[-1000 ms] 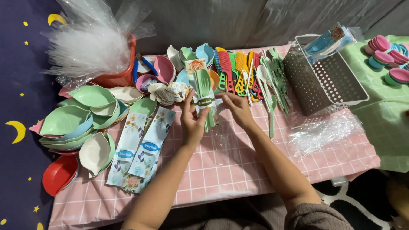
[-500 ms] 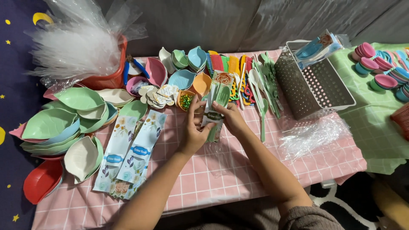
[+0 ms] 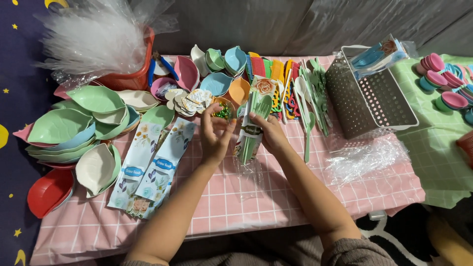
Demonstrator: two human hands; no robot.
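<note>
The right hand [image 3: 270,134] is clamping a cutlery packet [image 3: 253,118]; the left hand [image 3: 215,134] is hovering half-open, leaf dishes [image 3: 74,125] lying at nine o'clock, a basket [image 3: 367,96] at two.

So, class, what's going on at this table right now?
A person sits at a table with a pink checked cloth. The right hand holds a clear packet of green cutlery upright on the cloth, while the left hand is raised beside it, fingers bent, close to the packet. Around them lie leaf-shaped dishes, two flat printed bags, rows of coloured cutlery and a white perforated basket.
</note>
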